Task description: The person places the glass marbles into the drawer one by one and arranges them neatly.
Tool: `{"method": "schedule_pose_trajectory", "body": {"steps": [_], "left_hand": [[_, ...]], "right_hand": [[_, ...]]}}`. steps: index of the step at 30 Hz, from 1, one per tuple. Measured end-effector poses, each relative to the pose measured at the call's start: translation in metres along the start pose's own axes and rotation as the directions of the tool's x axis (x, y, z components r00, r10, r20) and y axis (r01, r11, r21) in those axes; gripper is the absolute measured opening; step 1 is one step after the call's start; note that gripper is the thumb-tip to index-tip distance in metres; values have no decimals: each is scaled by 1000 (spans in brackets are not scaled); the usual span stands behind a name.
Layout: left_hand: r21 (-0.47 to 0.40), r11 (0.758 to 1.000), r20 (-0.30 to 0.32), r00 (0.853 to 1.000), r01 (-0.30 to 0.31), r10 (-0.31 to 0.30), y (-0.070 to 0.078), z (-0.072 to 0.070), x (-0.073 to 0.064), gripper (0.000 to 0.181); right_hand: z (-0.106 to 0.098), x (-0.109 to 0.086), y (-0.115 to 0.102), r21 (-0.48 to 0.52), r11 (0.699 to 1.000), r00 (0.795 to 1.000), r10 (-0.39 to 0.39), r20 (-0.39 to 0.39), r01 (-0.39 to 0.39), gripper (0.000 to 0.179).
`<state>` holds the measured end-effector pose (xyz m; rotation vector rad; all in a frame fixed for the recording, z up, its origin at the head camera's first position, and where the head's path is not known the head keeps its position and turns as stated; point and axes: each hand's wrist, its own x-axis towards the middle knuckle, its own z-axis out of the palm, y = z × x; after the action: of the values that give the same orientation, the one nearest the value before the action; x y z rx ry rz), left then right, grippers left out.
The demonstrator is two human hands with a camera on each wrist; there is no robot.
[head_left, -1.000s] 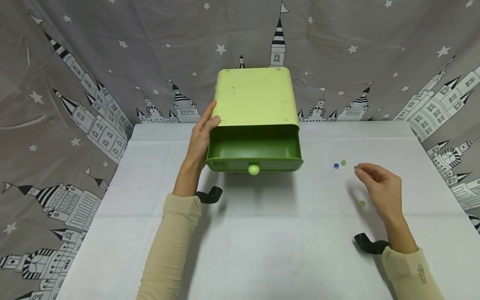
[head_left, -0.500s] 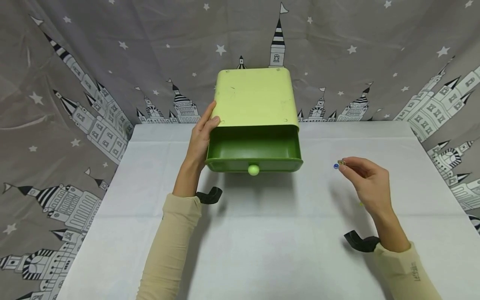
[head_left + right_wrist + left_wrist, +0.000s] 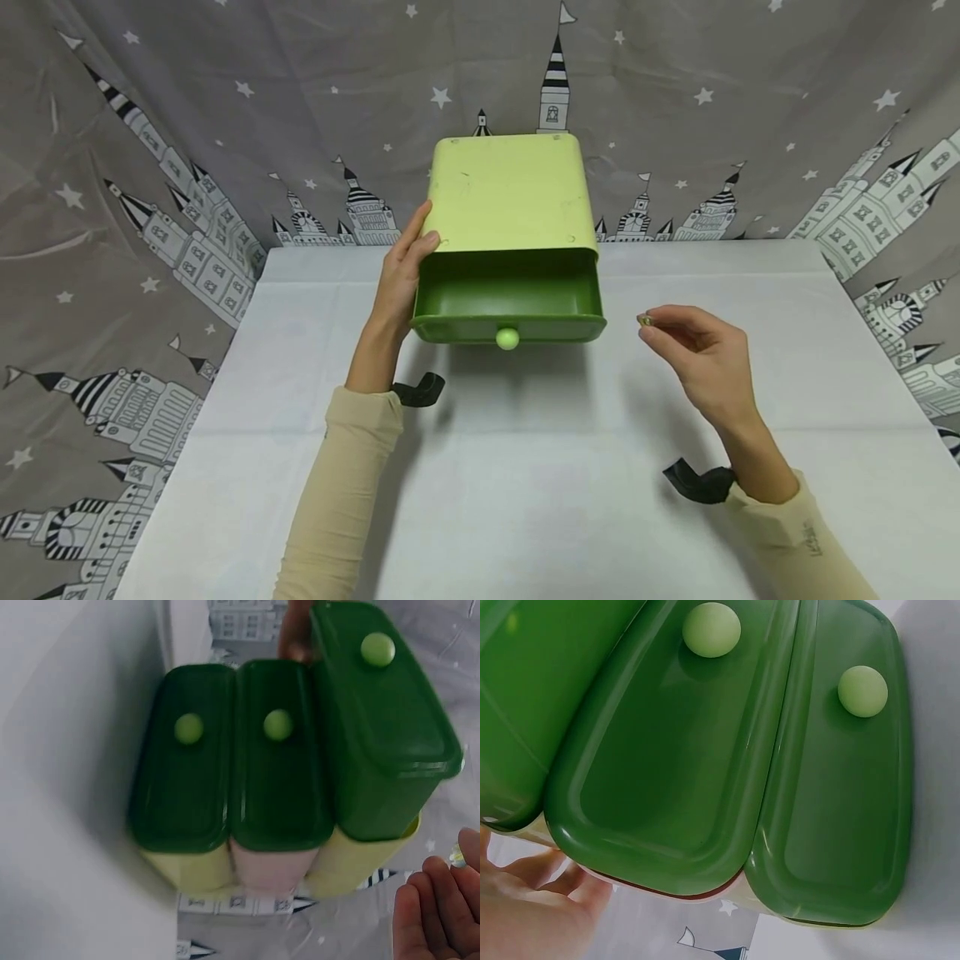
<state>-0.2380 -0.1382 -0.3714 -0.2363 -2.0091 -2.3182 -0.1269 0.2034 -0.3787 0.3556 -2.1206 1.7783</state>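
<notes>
A small chest of drawers (image 3: 510, 196) with a pale yellow-green top stands at the back of the table. Its top green drawer (image 3: 510, 329) is pulled out, and I see nothing inside. Two lower drawers, a middle one (image 3: 667, 765) and a bottom one (image 3: 847, 802), are pushed in. My left hand (image 3: 397, 287) rests against the chest's left side, fingers along it and thumb at the front corner. Right of the drawer, my right hand (image 3: 701, 358) pinches a small yellowish glass marble (image 3: 644, 320) between thumb and forefinger. The other marbles are hidden under or behind this hand.
A white cloth (image 3: 525, 500) covers the table. Behind it hangs a grey curtain (image 3: 300, 67) with castles and stars. The open drawer, with its round knob (image 3: 507, 338), juts toward me. Black wrist straps (image 3: 701, 482) stick out from both wrists.
My right hand has moved left toward the drawer with the pinched marble, passing over the blue and green marbles, which are now hidden. The left hand and chest have stayed in place.
</notes>
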Motion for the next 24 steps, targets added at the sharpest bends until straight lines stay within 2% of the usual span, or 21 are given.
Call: {"method": "schedule_pose_trajectory", "body": {"steps": [8,14,24], "left_hand": [[2,1000,-1,1000,5,-5,-1,-1,0,60],[-4,1000,-4,1000,3,-3,-1,0,1,60],[1,1000,-7,1000,1,-1,0,0,0,60]], "right_hand": [[14,7,-20,95,994,998,-51,31,48,18],[24,17,-33,127,990,997,-68,36,63,18],[42,33,-41,167,983,992,-96,77,82,16]]}}
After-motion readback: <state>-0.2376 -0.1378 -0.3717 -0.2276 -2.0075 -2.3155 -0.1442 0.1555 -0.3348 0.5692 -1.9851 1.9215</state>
